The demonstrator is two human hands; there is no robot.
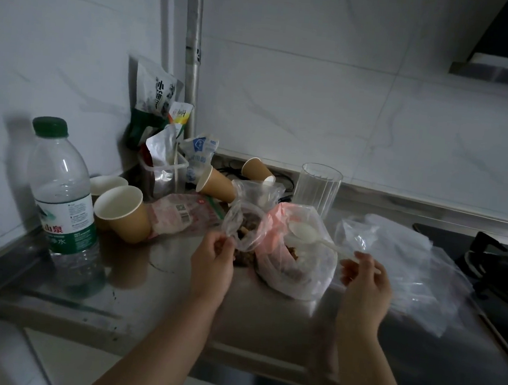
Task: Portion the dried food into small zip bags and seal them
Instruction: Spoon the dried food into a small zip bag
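Note:
My left hand point(213, 258) pinches the rim of a small clear zip bag point(241, 227) that stands open with dark dried food inside. My right hand point(365, 280) grips the handle of a white plastic spoon point(306, 233), whose empty bowl hovers over a larger white and pink plastic bag point(296, 258) holding more brown dried food. Another clear bag with dried pieces point(259, 192) stands just behind. A pile of empty clear zip bags point(395, 261) lies to the right of my right hand.
A water bottle point(64, 202) stands at the left of the steel counter point(174, 293). Paper cups point(123, 214) lie and stand around it, snack packets point(156, 96) lean in the corner, a clear glass point(318, 187) stands behind, and a gas hob point(500, 262) sits far right.

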